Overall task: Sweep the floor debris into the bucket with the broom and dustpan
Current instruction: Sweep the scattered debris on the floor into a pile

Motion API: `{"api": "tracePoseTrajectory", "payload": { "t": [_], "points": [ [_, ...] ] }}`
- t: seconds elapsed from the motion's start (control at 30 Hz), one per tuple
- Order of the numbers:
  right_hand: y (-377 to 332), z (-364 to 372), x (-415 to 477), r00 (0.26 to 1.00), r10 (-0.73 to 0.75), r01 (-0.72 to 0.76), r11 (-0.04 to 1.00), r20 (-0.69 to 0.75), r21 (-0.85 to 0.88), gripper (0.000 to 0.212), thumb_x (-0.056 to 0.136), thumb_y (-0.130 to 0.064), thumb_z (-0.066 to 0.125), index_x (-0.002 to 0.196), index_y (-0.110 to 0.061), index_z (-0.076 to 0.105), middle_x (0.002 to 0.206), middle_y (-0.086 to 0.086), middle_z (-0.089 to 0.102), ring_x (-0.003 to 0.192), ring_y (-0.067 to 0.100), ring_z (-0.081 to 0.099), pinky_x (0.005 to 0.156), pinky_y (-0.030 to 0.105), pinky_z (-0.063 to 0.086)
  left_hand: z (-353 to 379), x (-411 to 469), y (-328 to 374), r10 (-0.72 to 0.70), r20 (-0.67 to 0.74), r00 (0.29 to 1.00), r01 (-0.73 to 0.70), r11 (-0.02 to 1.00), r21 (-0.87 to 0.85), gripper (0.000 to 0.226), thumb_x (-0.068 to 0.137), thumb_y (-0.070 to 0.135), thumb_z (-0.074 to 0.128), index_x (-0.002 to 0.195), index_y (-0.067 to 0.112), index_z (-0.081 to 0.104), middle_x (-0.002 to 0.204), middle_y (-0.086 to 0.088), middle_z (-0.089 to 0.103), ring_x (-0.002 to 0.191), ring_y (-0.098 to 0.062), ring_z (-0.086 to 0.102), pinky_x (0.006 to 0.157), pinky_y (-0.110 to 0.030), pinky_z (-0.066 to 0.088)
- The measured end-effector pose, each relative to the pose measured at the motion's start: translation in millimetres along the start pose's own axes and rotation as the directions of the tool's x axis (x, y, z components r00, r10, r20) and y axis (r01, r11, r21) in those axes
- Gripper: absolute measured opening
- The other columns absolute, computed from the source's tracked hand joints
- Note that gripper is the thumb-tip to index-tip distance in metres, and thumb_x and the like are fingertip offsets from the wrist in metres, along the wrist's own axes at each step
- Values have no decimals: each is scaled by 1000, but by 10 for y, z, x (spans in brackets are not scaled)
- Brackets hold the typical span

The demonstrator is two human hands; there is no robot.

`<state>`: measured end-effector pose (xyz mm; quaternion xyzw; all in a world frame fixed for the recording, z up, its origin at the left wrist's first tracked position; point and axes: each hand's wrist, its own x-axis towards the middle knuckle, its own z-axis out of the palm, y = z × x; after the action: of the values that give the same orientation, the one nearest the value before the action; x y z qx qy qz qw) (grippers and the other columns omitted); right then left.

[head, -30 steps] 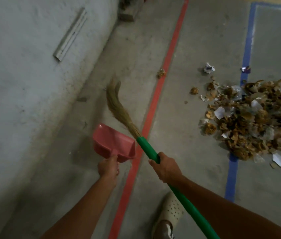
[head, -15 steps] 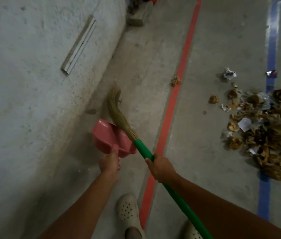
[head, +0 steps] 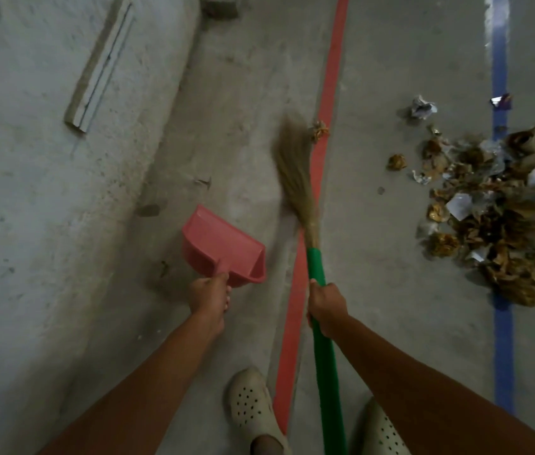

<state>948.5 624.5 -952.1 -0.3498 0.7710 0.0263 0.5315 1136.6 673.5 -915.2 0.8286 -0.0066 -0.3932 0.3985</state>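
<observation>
While the left hand (head: pixel 208 295) curls tight round the short handle of the pink dustpan (head: pixel 223 246), the right hand (head: pixel 326 305) is wrapped in a full fist round the green shaft of the broom (head: pixel 317 267), just below where the straw bristles begin. The dustpan sits left of the red floor line (head: pixel 331 77), its open mouth pointing away towards the wall (head: pixel 29 192); whether its lip touches the concrete cannot be told. The broom's bristles run forward along the left edge of the red line (they are blurred), and their tip lies just beside a small clump of dry leaves (head: pixel 320 131) resting on that line.

The main debris pile (head: pixel 505 218), brown leaves mixed with scraps of white paper, lies well to the right, spread across the blue line (head: pixel 502 339) and well apart from both broom and dustpan. A crumpled paper (head: pixel 422 106) sits on its own beyond the pile, between the two lines. A pale strip (head: pixel 102 67) is fixed on the wall at upper left. Two cream perforated clogs (head: pixel 253 405) show at the bottom, one on each side of the broom shaft.
</observation>
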Motion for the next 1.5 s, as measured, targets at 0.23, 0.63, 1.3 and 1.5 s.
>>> {"api": "tracePoseTrajectory", "payload": {
  "t": [0.23,0.63,1.3,1.5],
  "points": [
    [273,-735,124,983,174,-151,942,-52,299,36,103,-40,44,106,-4,50,80,12,58,59,20,56,46,31,45,427,-194,142,-1,124,992,-7,998,62,42,92,35,68,62,9,54,40,4,48,26,-2,33,30,-12,22],
    [591,-1423,-376,975,200,-99,784,-99,613,28,103,-36,44,97,-9,52,74,10,55,54,19,51,44,30,46,1038,-652,425,42,243,969,-83,983,164,39,91,36,69,66,8,58,55,-5,52,28,-4,36,31,-14,26],
    [-50,-1519,-984,966,70,108,767,-250,633,20,102,-33,46,94,-17,55,71,8,59,50,15,53,42,26,46,1236,-707,1278,75,359,930,-141,977,162,35,88,31,71,68,7,58,54,-6,53,35,-10,39,33,-17,28],
    [-458,-1550,-626,989,7,73,845,-149,530,25,100,-37,49,95,-14,54,72,9,59,49,18,54,43,25,44,1418,-372,1641,104,344,933,-188,957,220,29,87,27,68,69,6,60,59,-8,56,38,-12,41,35,-18,30]
  ]
}}
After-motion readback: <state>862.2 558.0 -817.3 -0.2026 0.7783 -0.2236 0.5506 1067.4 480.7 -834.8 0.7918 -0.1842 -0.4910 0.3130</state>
